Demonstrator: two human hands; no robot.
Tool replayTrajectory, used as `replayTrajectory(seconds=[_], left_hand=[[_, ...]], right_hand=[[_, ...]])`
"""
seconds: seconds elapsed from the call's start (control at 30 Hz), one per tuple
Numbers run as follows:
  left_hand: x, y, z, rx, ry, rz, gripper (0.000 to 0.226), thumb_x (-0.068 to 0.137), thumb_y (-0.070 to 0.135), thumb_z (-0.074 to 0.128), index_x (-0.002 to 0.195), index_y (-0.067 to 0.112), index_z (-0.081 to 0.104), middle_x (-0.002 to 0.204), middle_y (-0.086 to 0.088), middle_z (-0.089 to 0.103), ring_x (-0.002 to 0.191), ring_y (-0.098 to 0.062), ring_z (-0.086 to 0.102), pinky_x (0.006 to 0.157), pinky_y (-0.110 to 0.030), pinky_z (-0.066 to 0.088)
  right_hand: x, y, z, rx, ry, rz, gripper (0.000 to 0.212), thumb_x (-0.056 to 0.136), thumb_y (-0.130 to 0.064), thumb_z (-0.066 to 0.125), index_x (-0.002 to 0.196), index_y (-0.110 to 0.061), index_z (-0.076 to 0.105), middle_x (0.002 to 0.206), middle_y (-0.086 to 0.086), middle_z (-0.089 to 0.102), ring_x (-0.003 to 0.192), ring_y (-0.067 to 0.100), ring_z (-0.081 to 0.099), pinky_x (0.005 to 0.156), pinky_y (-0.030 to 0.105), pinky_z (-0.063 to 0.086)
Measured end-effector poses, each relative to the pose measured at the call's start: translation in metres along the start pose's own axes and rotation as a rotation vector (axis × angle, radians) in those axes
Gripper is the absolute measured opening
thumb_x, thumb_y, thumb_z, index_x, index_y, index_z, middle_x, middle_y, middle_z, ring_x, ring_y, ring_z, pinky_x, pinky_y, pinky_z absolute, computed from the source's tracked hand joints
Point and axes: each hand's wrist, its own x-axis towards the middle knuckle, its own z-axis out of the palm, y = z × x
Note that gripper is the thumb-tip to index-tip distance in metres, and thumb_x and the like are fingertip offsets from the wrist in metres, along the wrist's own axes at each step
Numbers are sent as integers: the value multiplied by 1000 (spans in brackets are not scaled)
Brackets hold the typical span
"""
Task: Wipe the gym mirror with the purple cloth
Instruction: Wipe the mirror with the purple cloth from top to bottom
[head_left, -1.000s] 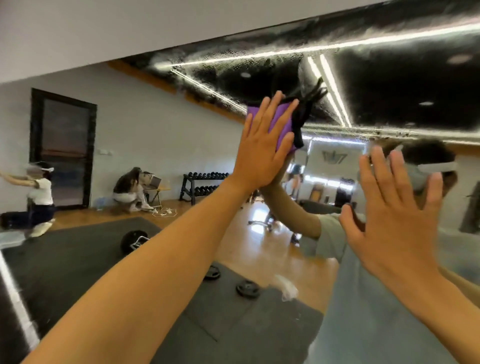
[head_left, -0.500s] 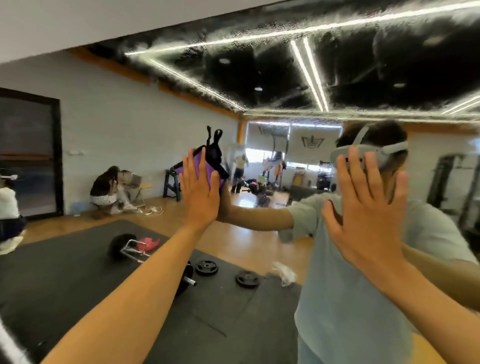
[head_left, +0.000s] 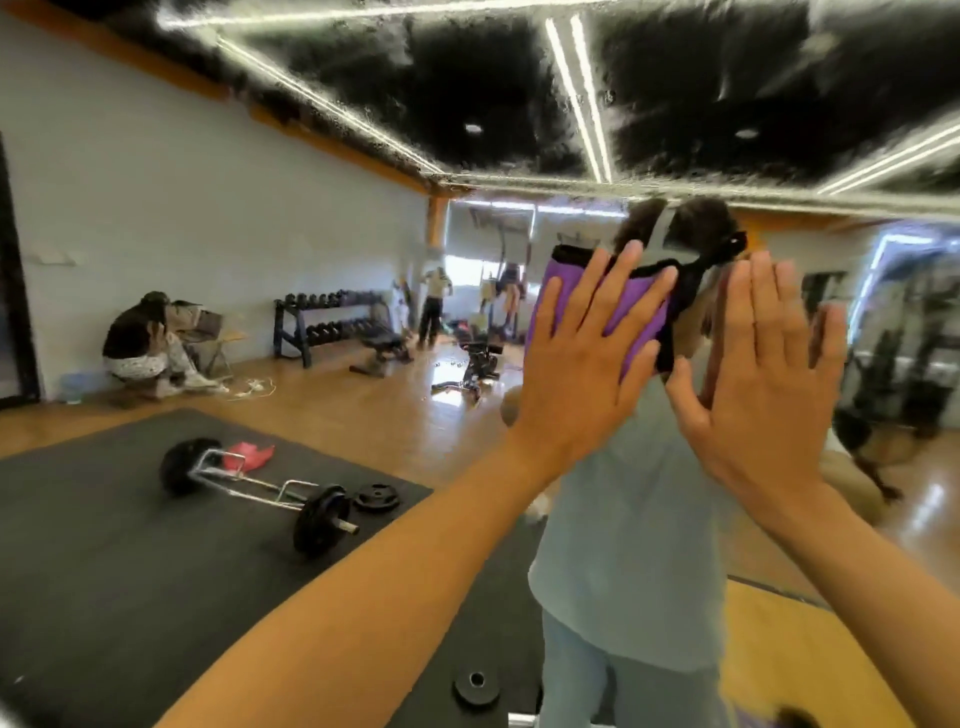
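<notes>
Head view, single entry.

Left hand: fingers straight and spread, palm flat on the purple cloth, pressing it to the gym mirror. No curl round the cloth.

Right hand: fingers straight, close together, palm toward the glass just right of the cloth; holds nothing. Contact w/ glass: cannot tell.

Purple cloth: on mirror at upper centre-right, over the reflected head of the person; purple soft fabric w/ black trim and a black strap at its right edge.

Change vs 0.5 s ago: left hand and cloth have shifted right across the glass and now sit just beside the right hand; earlier they were well apart.

Materials/shapes: mirror is smooth glass, upper part mottled w/ a streaky film over the reflected black ceiling. Reflected: barbell, chrome bar w/ round black plates, on black matte floor mat; dumbbell rack by white wall; glossy wood floor.
</notes>
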Motion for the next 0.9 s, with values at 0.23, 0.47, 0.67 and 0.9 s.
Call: replayTrajectory(seconds=[0.23, 0.47, 0.67, 0.9], left_hand=[[-81, -69, -4, 16, -30, -56, 54, 111, 39, 38, 164, 27, 30, 174, -8, 20, 163, -25, 9, 131, -52, 8], [-135, -150, -13, -51, 150, -736, 60, 112, 40, 29, 168, 20, 18, 176, -7, 9, 163, -24, 1, 132, -48, 1], [-130, -122, -4, -99, 235, -1049, 66, 109, 48, 20, 168, 19, 16, 176, -11, 7, 163, -30, 2, 130, -58, 5], [-111, 35, 32, -26, 104, -461, 58, 111, 37, 35, 164, 17, 25, 172, -16, 23, 161, -34, 16, 128, -59, 14]], right_hand=[[-12, -3, -1, 5, -62, -10, 77, 102, -40, 41, 167, -17, 7, 175, 3, 5, 162, 21, 2, 128, 57, 3], [-16, -6, 3, 23, -79, -8, 72, 105, -40, 34, 167, -20, 5, 175, -1, -2, 161, 18, -4, 127, 58, -2], [-22, -9, 0, -26, -130, -51, 70, 107, -38, 30, 167, -22, 0, 175, -2, -5, 161, 20, -7, 126, 63, 1], [-44, 7, -9, -31, -228, -202, 63, 110, -39, 23, 167, -24, 0, 175, 3, -2, 161, 27, -2, 126, 61, -1]])
